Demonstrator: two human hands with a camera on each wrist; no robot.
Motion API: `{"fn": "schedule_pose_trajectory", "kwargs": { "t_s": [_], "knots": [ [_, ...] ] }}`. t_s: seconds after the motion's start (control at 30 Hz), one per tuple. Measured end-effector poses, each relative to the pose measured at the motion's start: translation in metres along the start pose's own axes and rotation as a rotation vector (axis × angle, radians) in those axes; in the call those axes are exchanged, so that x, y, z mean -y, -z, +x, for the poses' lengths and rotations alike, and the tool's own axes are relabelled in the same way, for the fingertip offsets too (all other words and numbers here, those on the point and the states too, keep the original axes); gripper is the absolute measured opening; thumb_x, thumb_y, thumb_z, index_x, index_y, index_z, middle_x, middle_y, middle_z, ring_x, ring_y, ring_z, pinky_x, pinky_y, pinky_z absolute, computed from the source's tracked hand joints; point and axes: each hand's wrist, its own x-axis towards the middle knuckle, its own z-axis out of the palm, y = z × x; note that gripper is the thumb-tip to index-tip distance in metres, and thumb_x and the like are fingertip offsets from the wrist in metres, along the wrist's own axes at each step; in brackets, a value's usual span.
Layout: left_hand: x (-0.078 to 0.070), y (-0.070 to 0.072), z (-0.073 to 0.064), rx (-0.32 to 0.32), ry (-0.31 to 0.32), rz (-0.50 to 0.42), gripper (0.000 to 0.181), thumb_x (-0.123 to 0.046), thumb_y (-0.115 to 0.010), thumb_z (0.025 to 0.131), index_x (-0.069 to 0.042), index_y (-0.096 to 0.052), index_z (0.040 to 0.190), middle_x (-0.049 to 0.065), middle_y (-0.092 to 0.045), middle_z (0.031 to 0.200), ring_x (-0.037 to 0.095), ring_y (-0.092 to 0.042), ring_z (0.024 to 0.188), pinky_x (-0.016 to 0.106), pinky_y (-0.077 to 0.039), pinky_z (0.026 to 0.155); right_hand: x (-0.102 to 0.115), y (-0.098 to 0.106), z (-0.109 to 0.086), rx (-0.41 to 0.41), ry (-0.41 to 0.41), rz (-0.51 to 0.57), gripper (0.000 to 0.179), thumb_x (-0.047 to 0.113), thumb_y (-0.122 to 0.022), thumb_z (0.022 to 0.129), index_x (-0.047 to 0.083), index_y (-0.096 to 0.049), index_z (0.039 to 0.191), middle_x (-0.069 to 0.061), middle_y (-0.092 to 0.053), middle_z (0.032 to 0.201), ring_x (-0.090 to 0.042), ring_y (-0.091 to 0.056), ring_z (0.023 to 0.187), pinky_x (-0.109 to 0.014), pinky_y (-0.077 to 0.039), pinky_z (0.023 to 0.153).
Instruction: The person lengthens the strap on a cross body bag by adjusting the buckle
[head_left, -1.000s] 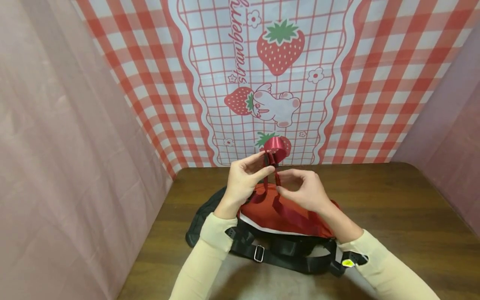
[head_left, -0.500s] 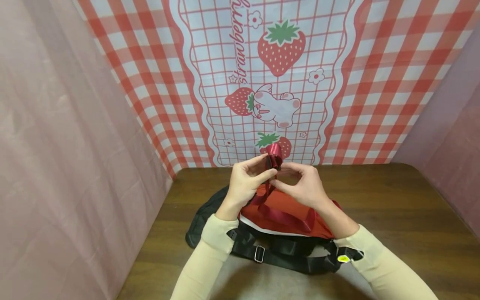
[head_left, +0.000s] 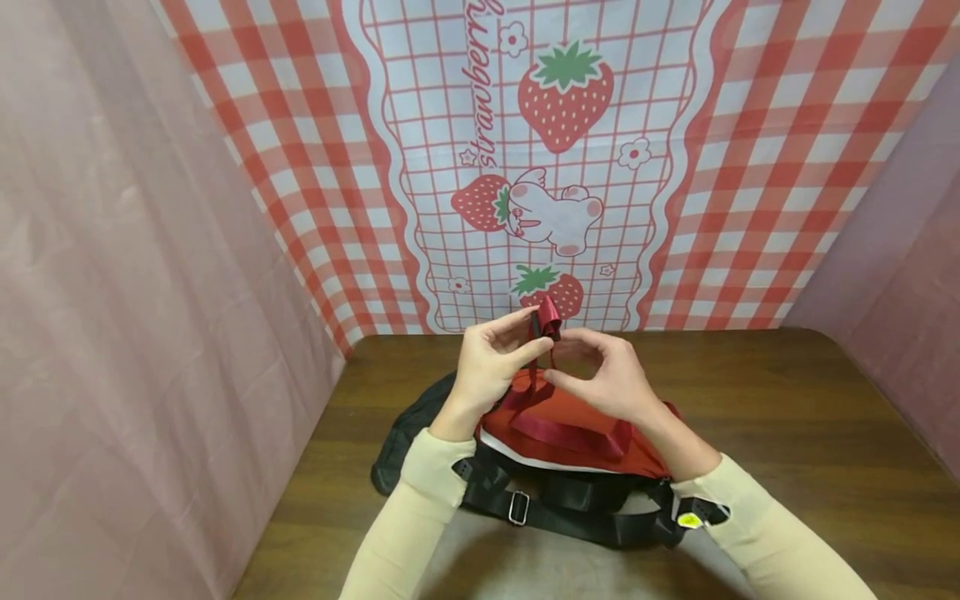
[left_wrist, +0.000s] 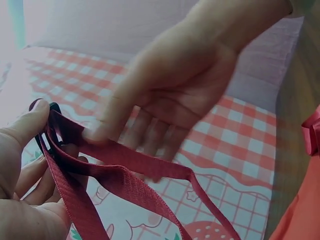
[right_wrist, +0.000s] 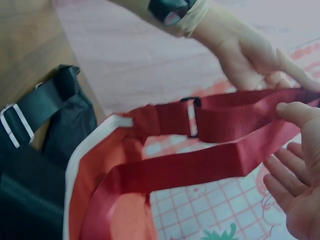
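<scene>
A red webbing strap (right_wrist: 200, 170) runs up from a red and black bag (head_left: 592, 412) lying on the table. My left hand (head_left: 483, 367) pinches a black slide buckle (left_wrist: 50, 125) on the strap, above the bag. A short folded loop of strap stands up past the fingertips in the head view. My right hand (head_left: 615, 375) is just to the right, its thumb (right_wrist: 292, 111) on the strap close to the buckle, other fingers loosely spread behind it. A second black ring (right_wrist: 191, 117) carries the strap nearer the bag.
A black belt (head_left: 570, 518) with a silver slider (head_left: 518, 507) lies along the bag's near side. A wooden table (head_left: 787, 417) reaches the strawberry-print cloth (head_left: 562, 200) behind. A pink curtain (head_left: 150, 292) hangs on the left.
The loop of strap above the left hand has become smaller and lower. The right hand has shifted slightly toward the left hand, and a length of strap now lies across the bag.
</scene>
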Motion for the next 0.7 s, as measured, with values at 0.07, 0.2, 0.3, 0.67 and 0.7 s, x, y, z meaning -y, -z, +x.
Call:
{"fn": "schedule_pose_trajectory", "kwargs": {
  "t_s": [0.07,0.2,0.3,0.67,0.7],
  "knots": [
    [0.0,-0.001,-0.001,0.01,0.007,0.005,0.048,-0.002,-0.078,0.096,-0.004,-0.067,0.143,0.021,-0.073,0.136,0.024,-0.074,0.122,0.03,-0.062,0.099,0.003,0.0,0.002,-0.027,0.03,0.027,0.041,0.007,-0.09,0.085,0.007,-0.076,0.124,-0.01,-0.082,0.108,-0.023,-0.08,0.1,-0.02,-0.062,0.089],
    [0.0,0.0,-0.001,0.016,0.004,0.02,0.047,-0.002,-0.077,0.096,-0.003,-0.067,0.143,0.021,-0.073,0.136,0.027,-0.074,0.123,0.03,-0.062,0.098,0.006,0.002,0.004,-0.039,0.028,0.046,0.037,0.003,-0.088,0.085,0.006,-0.077,0.12,-0.011,-0.082,0.107,-0.015,-0.079,0.099,-0.019,-0.062,0.088],
    [0.0,0.002,-0.001,0.01,-0.005,0.03,0.047,-0.001,-0.077,0.096,-0.003,-0.068,0.142,0.021,-0.073,0.135,0.027,-0.074,0.123,0.03,-0.062,0.099,0.002,0.008,0.0,-0.006,-0.009,0.022,0.038,0.008,-0.089,0.087,0.01,-0.078,0.122,-0.007,-0.082,0.11,-0.009,-0.078,0.101,-0.026,-0.064,0.092],
    [-0.001,0.003,-0.003,-0.007,-0.023,0.034,0.047,0.0,-0.078,0.095,-0.002,-0.069,0.141,0.022,-0.073,0.134,0.029,-0.074,0.124,0.03,-0.062,0.099,-0.003,0.037,-0.003,0.161,-0.044,0.09,0.046,0.004,-0.079,0.095,0.005,-0.066,0.139,-0.012,-0.073,0.124,-0.002,-0.07,0.107,-0.016,-0.058,0.096],
    [-0.001,0.001,-0.003,-0.001,-0.02,0.036,0.047,-0.001,-0.078,0.095,-0.003,-0.068,0.141,0.021,-0.073,0.135,0.029,-0.073,0.124,0.03,-0.062,0.099,0.0,0.037,0.0,0.2,-0.06,0.151,0.045,0.004,-0.075,0.098,0.003,-0.063,0.141,-0.012,-0.072,0.125,-0.004,-0.07,0.108,-0.018,-0.059,0.096]
  ]
}}
